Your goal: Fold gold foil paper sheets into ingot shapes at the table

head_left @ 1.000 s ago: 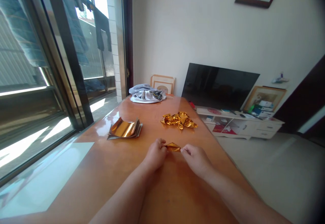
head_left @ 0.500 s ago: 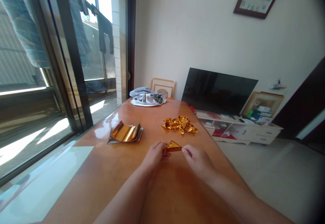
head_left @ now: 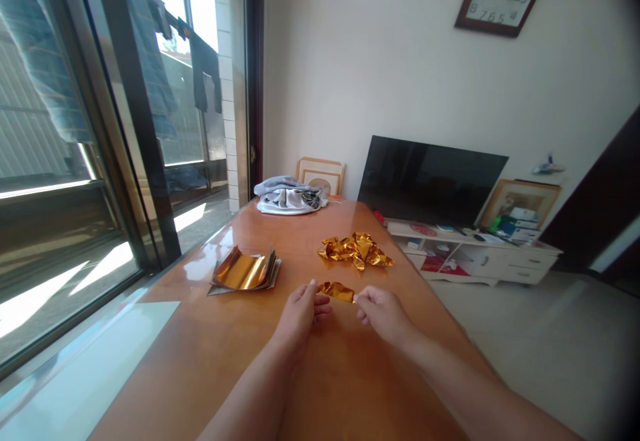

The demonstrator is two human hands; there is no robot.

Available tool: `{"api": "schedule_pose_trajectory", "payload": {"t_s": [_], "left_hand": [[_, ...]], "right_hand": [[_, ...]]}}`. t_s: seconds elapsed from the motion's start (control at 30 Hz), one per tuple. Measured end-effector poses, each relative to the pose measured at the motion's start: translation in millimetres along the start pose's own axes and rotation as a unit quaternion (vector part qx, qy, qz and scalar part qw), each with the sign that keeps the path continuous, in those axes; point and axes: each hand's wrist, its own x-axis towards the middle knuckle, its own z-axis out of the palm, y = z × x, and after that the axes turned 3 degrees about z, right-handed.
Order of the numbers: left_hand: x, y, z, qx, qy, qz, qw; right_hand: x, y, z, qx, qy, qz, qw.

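Foil sheets left; foil pile right (tabletop);

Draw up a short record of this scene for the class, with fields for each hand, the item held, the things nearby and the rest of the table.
Held item: folded gold foil piece
Left hand: pinching the foil's left end
Right hand: pinching the foil's right end
Nearby: pile of crinkled gold foil pieces; stack of curled gold foil sheets
Surface: glossy orange-brown table
Rest: bundled grey and white cloth at the table's far end
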Motion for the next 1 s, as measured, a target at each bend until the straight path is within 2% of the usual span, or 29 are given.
{"api": "schedule_pose_trajectory", "payload": {"t_s": [0.17,0.47,0.6,0.77,1.0], "left_hand": [[1,5,-4.7,0.008,0.036,0.020,0.999],[-2,19,-13.3,0.019,0.083,0.080,0.993],[-2,21,-14.5,0.028,0.091,0.089,0.991],[-2,23,-16.2,0.041,0.101,0.099,0.989],[2,24,-22.0,0.060,0.124,0.138,0.981]], "right_hand": [[30,4,-5,-0.001,0.043,0.003,0.999],[118,-1,-26,-0.073,0.148,-0.014,0.986],[142,-3,-26,-0.085,0.166,-0.006,0.982],[136,9,-24,-0.087,0.157,0.001,0.984],[90,25,-4,-0.049,0.088,-0.007,0.995]]}}
